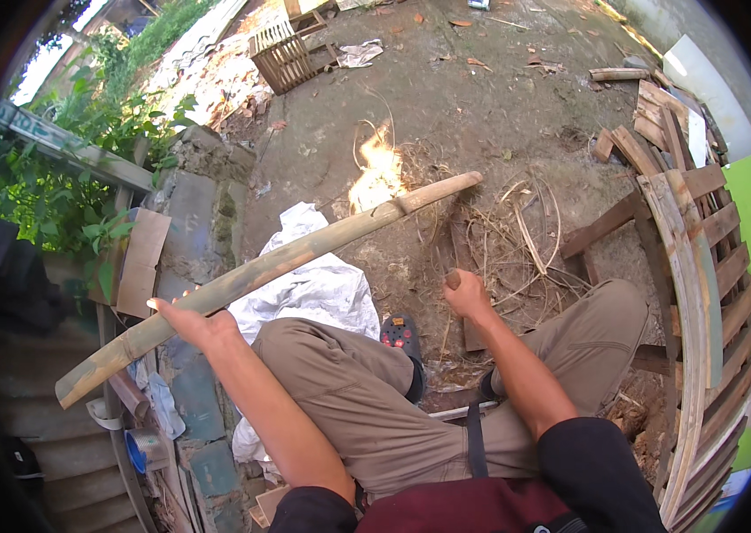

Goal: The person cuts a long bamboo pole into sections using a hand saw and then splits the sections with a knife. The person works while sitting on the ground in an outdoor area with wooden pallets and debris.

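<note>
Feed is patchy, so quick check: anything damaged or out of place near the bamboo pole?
Split slats lie loose across the dirt. A white sheet is crumpled under the bamboo pole, which the left hand grips. The right hand's hold is unclear.

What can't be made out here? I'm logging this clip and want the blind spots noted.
- Right hand: closed on something; its fist hides all but a small tip.
- Left hand: fingers hidden behind the bamboo pole.
- Bright patch on the ground: overexposed, flame or sunlight unclear.
- Wooden slat frame: lower end cut off by the fisheye rim.
</note>
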The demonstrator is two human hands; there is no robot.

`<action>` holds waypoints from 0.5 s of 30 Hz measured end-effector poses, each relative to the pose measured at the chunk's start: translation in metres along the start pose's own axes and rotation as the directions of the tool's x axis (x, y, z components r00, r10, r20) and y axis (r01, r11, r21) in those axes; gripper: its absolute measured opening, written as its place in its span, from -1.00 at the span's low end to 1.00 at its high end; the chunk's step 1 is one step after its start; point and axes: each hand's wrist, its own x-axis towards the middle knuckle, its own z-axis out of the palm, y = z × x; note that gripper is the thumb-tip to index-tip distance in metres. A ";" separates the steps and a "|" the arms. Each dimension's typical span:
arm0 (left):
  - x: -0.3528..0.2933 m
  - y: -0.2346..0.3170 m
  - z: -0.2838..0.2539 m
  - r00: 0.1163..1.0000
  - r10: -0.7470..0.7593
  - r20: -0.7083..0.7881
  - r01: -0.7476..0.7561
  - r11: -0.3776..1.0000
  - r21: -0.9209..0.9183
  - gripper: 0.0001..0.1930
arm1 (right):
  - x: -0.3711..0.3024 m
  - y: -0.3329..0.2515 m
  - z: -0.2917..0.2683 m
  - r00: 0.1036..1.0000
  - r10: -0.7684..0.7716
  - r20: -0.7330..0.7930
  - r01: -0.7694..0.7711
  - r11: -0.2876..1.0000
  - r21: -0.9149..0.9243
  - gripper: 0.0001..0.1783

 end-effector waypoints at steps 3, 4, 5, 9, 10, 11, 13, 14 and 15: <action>0.004 0.000 -0.002 1.000 0.001 0.023 0.000 1.000 -0.023 -0.46 | 0.007 0.016 -0.008 0.983 0.169 -0.073 -0.167 0.986 0.027 -0.74; 0.008 0.000 -0.006 0.999 0.014 0.043 -0.012 1.000 -0.027 -0.47 | 0.005 0.005 -0.008 0.996 0.085 -0.010 -0.084 0.996 0.038 -0.74; 0.009 0.001 -0.006 0.997 0.026 0.068 -0.024 0.999 -0.032 -0.48 | 0.002 -0.010 -0.005 0.999 0.000 0.049 -0.003 0.998 0.056 -0.74; -0.005 0.006 -0.004 0.996 0.025 0.083 -0.019 0.998 -0.065 -0.49 | -0.007 -0.017 0.004 0.999 -0.026 0.026 0.025 0.999 0.034 -0.73; -0.009 0.006 0.000 0.996 0.015 0.084 -0.009 0.997 -0.079 -0.49 | -0.001 -0.002 0.004 0.998 0.035 -0.055 -0.030 0.996 0.078 -0.73; -0.012 0.007 0.001 0.997 0.004 0.080 0.003 0.996 -0.088 -0.48 | 0.007 0.012 -0.001 0.989 0.142 -0.037 -0.140 0.989 0.056 -0.61; -0.005 0.014 -0.005 0.995 0.000 0.100 0.014 0.991 -0.135 -0.49 | 0.022 0.016 -0.011 0.951 0.308 -0.040 -0.304 0.949 0.081 -0.46; -0.006 0.014 0.005 0.990 -0.022 0.137 0.045 0.985 -0.166 -0.49 | 0.025 0.017 -0.031 0.914 0.399 -0.072 -0.391 0.915 0.102 -0.39; -0.004 0.013 0.015 0.975 -0.023 0.220 0.056 0.988 -0.145 -0.49 | 0.034 0.059 -0.010 0.891 0.297 -0.344 -0.258 0.953 0.156 -0.35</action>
